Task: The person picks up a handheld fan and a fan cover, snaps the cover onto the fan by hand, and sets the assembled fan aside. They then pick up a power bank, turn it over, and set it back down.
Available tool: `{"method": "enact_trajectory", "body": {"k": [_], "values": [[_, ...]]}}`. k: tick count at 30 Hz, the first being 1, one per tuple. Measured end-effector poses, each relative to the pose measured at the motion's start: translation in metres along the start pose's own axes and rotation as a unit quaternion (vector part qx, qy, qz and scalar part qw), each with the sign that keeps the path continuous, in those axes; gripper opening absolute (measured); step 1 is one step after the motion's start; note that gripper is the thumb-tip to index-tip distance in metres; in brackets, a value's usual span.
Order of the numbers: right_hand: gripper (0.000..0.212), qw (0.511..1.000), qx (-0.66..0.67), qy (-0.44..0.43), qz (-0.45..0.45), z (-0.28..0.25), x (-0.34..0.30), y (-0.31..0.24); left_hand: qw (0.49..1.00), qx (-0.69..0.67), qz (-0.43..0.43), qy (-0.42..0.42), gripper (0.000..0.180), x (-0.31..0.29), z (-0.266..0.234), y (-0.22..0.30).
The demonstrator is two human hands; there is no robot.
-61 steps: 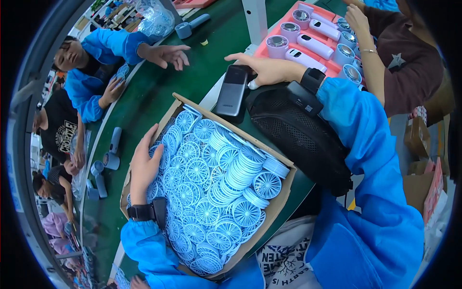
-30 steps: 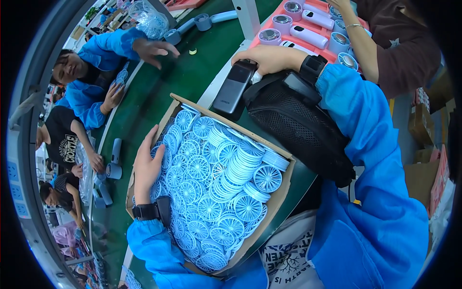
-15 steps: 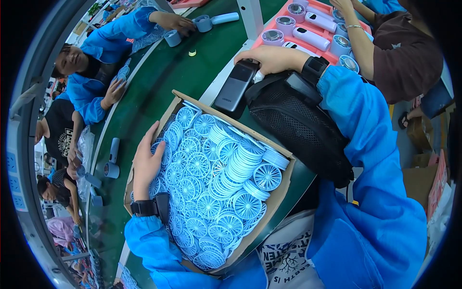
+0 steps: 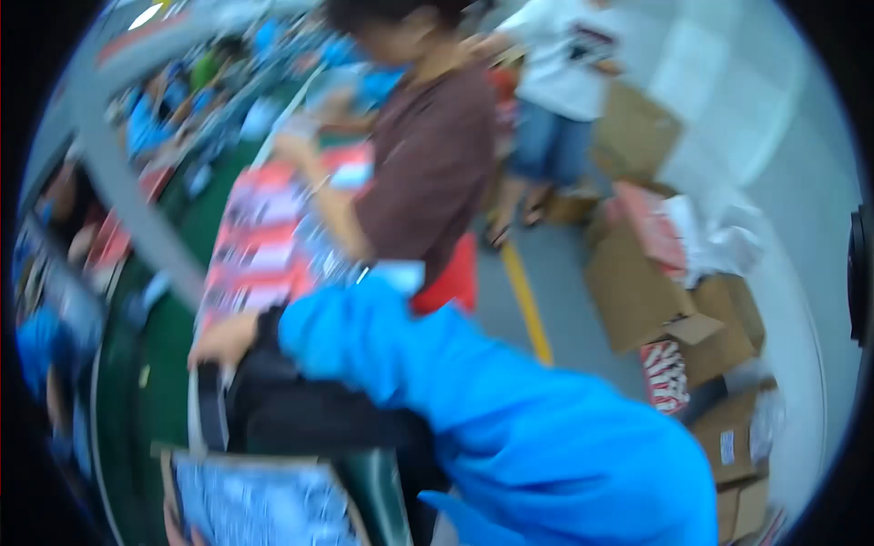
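Observation:
The view is blurred. My right hand [image 4: 223, 341] is closed over the far end of a dark power bank [image 4: 212, 408], beside a black mesh bag [image 4: 319, 414]. An open cardboard box [image 4: 350, 500] is cut off by the lower edge of the view. It holds several light-blue round spoked fan grilles [image 4: 259, 500], smeared together now. Only some fingers of my left hand [image 4: 188, 535] show at the box's left side. They look spread apart, with the rest of the hand out of view.
Pink trays [image 4: 259, 255] of handheld fans lie beyond my right hand, beside a green conveyor belt [image 4: 164, 400]. A person in a brown shirt [image 4: 428, 164] works there. Another person [image 4: 564, 82] stands farther back. Cardboard boxes [image 4: 637, 291] line the right wall.
My view has swung to the right and blurred. The box and my left hand have slid to the lower edge. The floor and wall boxes have come into sight. My right hand stays at the power bank.

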State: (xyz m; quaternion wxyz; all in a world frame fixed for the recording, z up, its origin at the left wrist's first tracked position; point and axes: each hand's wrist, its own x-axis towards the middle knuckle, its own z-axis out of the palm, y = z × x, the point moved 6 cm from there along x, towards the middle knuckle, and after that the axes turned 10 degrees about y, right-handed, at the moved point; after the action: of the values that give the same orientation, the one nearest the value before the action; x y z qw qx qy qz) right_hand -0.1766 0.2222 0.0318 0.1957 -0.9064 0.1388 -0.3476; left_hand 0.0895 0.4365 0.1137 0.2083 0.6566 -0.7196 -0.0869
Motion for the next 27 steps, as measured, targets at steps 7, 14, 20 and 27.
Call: {"method": "enact_trajectory", "body": {"k": [7, 14, 20, 27], "values": [[0.059, 0.981, -0.077, -0.070, 0.166, -0.031, -0.021, -0.023, 0.998, 0.028, 0.041, 0.025, 0.048, 0.013, 0.017, 0.005], [0.070, 0.988, -0.049, -0.075, 0.129, -0.015, -0.017, -0.010, 0.996, -0.010, 0.059, 0.063, 0.055, 0.033, 0.048, -0.068], [0.073, 0.991, -0.001, -0.084, 0.106, -0.035, -0.028, -0.003, 0.994, -0.049, 0.055, 0.076, 0.054, 0.017, 0.035, -0.019], [0.066, 0.967, 0.024, -0.116, 0.226, -0.032, -0.023, -0.022, 0.996, -0.001, 0.005, 0.094, 0.052, 0.007, 0.028, -0.021]]}}
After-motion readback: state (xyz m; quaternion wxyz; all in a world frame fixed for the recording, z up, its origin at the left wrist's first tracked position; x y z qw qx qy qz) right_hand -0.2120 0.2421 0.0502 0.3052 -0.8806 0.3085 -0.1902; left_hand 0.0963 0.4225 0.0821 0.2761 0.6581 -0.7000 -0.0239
